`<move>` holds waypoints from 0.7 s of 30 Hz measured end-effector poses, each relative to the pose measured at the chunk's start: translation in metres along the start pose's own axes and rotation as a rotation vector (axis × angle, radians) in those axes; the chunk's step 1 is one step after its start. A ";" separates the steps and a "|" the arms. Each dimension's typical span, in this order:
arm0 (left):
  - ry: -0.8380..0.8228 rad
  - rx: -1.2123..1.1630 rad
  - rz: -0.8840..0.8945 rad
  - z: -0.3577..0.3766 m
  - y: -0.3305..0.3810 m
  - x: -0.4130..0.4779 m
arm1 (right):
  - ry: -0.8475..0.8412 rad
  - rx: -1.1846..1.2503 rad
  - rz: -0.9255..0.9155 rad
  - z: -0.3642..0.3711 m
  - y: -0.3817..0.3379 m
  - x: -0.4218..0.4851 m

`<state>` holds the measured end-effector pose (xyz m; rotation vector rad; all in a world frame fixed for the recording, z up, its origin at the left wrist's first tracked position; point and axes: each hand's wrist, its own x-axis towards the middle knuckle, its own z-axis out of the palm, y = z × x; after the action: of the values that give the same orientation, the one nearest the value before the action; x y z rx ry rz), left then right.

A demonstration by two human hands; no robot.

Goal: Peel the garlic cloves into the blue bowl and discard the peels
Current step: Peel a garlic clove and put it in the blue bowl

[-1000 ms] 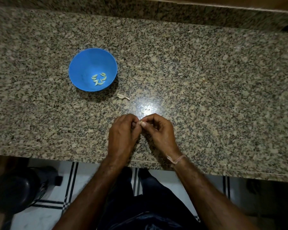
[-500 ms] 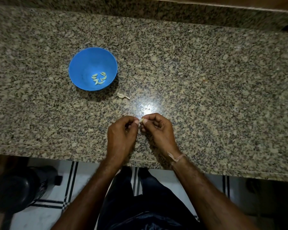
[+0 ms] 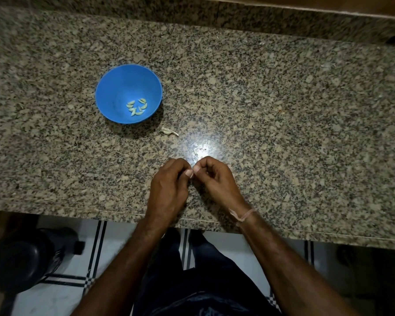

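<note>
A blue bowl stands on the granite counter at the left, with several peeled garlic cloves in its bottom. Just right of the bowl lies one unpeeled clove. Near the counter's front edge my left hand and my right hand meet fingertip to fingertip. Both have curled fingers and pinch a small garlic clove between the thumbs; only a pale sliver of it shows.
The speckled granite counter runs across the view, with a raised back ledge at the top. A bright light reflection lies just beyond my hands. Below the front edge are a tiled floor and a dark round object at the lower left.
My hands have stayed together over the same spot, their fingers shifting slightly on the clove. The bowl and the loose clove have not moved.
</note>
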<state>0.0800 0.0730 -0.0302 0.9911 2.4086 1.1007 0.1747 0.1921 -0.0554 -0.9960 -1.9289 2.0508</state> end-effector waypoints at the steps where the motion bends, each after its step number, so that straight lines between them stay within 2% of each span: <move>1: -0.005 -0.004 0.005 0.001 0.000 0.000 | -0.004 -0.008 -0.010 0.001 0.000 -0.001; 6: -0.082 -0.217 -0.158 0.004 0.000 -0.003 | 0.020 0.019 -0.021 0.010 0.000 -0.006; 11: -0.001 0.002 0.043 0.006 -0.006 -0.001 | 0.052 0.294 0.213 0.021 -0.009 -0.004; 14: 0.008 0.087 0.064 0.007 -0.006 -0.001 | 0.072 0.318 0.244 0.023 -0.010 -0.003; 16: -0.040 -0.058 -0.074 0.008 -0.002 0.000 | 0.107 0.154 0.125 0.023 -0.011 -0.006; 19: -0.191 -0.652 -0.514 0.008 0.004 0.005 | 0.140 -0.171 -0.143 0.020 -0.012 -0.009; 21: -0.241 -0.930 -0.722 0.008 0.007 0.008 | 0.149 -0.308 -0.244 0.017 -0.012 -0.007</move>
<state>0.0814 0.0864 -0.0299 -0.0607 1.5083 1.4295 0.1665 0.1762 -0.0424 -0.8872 -2.2025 1.5386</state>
